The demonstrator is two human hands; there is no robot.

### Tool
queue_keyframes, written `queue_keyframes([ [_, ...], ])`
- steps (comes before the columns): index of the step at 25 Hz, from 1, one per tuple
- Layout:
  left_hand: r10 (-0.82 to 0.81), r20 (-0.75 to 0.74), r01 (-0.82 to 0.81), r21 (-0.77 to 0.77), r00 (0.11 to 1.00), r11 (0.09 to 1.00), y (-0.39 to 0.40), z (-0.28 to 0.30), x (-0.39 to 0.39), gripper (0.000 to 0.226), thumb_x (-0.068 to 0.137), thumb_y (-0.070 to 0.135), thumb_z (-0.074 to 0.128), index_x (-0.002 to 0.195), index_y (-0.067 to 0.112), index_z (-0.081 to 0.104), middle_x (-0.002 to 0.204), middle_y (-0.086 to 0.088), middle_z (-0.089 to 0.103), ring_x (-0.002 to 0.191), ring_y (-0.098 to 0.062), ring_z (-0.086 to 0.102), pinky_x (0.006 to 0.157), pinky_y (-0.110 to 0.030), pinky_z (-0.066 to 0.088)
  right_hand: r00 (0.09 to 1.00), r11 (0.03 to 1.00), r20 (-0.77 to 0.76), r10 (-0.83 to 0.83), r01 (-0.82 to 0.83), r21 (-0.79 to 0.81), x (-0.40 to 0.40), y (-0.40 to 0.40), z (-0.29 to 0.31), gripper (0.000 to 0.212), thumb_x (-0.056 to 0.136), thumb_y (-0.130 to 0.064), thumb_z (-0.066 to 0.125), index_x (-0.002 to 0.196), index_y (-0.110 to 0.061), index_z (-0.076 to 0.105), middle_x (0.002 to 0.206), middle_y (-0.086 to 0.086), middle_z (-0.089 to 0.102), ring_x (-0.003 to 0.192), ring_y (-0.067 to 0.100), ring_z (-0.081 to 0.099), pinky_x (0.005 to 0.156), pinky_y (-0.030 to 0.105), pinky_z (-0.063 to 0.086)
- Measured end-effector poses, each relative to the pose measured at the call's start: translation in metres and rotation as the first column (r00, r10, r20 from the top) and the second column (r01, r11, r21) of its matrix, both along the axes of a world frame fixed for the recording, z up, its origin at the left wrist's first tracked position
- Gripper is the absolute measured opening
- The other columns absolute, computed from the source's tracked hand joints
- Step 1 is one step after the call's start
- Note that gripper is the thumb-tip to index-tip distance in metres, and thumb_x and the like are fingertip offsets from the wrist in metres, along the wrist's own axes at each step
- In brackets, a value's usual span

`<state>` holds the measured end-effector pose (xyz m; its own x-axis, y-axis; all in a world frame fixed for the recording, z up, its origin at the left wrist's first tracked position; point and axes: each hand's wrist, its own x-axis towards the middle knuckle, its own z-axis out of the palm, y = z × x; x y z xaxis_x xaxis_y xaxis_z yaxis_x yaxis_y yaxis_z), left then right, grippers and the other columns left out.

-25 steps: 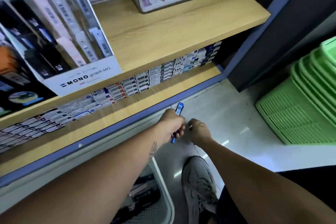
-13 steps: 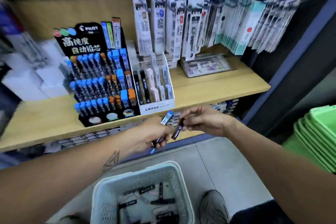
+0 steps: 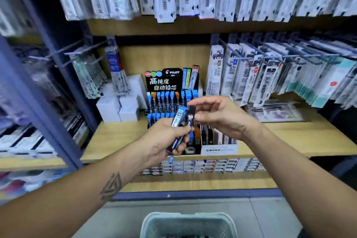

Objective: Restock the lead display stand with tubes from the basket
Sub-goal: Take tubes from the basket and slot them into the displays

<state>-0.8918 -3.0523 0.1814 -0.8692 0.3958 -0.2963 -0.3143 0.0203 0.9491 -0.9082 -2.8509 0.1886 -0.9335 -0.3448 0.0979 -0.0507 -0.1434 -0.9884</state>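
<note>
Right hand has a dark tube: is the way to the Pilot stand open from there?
Probably yes. The right hand pinches the dark tube just in front of the stand; only the left hand with its blue tubes partly covers the lower rows.

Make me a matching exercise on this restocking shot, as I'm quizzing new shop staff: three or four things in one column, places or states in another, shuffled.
Things:
1. blue-capped tube
2. black tube
3. basket
4. Pilot lead stand

Places or states:
A. on the wooden shelf, behind the hands
B. on the floor, at the bottom edge of the view
C. gripped in the left hand
D. pinched by the right hand

Pairs: 1-C, 2-D, 3-B, 4-A
</note>
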Motion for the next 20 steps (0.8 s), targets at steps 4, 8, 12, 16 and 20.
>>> queue_keyframes([
  [4,0.047,-0.016,-0.046,0.03,0.999,0.998,0.0,0.002,-0.019,0.028,0.099,0.007,0.058,0.12,-0.011,0.055,0.063,-0.01,0.057,0.042,-0.015,0.046,0.039,-0.019,0.027,0.999,0.998,-0.017,-0.05,0.049,-0.032,-0.016,-0.002,0.002,0.036,0.079,0.016,0.067,0.11,-0.003,0.071,0.095,0.013,0.067,0.083,0.026,0.067,0.08,0.03,0.059],
  [8,0.012,-0.035,-0.011,0.053,0.999,0.999,0.009,0.001,-0.034,0.023,0.099,0.008,0.058,0.114,-0.009,0.059,0.066,-0.011,0.059,0.044,-0.016,0.047,0.039,-0.021,0.028,0.997,0.997,-0.034,-0.076,0.076,-0.007,-0.026,0.01,0.007,0.035,0.081,0.017,0.066,0.112,0.001,0.068,0.09,0.012,0.066,0.077,0.025,0.069,0.076,0.029,0.06],
  [12,-0.009,-0.045,0.012,0.065,0.999,0.998,0.015,0.003,-0.039,0.006,0.099,0.007,0.058,0.097,0.004,0.062,0.068,-0.013,0.06,0.044,-0.017,0.047,0.039,-0.021,0.029,0.992,0.993,-0.041,-0.116,0.117,0.017,-0.03,0.021,0.007,0.03,0.082,0.016,0.065,0.109,0.003,0.068,0.086,0.013,0.067,0.075,0.025,0.07,0.075,0.03,0.06],
  [16,0.037,-0.083,-0.035,0.03,0.996,0.999,0.023,0.008,-0.044,0.007,0.1,0.007,0.055,0.096,0.006,0.059,0.068,-0.013,0.06,0.044,-0.016,0.046,0.038,-0.02,0.03,0.98,0.981,-0.049,-0.192,0.193,0.005,-0.031,0.029,0.007,0.021,0.082,0.01,0.068,0.102,0.004,0.069,0.083,0.016,0.071,0.073,0.024,0.07,0.075,0.03,0.06],
  [20,0.048,-0.12,-0.055,-0.055,0.992,0.997,0.03,0.016,-0.046,0.005,0.101,0.008,0.055,0.1,0.006,0.059,0.066,-0.011,0.06,0.045,-0.016,0.047,0.037,-0.021,0.031,0.914,0.911,-0.149,-0.377,0.395,0.116,-0.025,0.035,0.016,0.022,0.081,0.01,0.072,0.101,0.001,0.071,0.078,0.009,0.073,0.071,0.022,0.072,0.072,0.028,0.06],
])
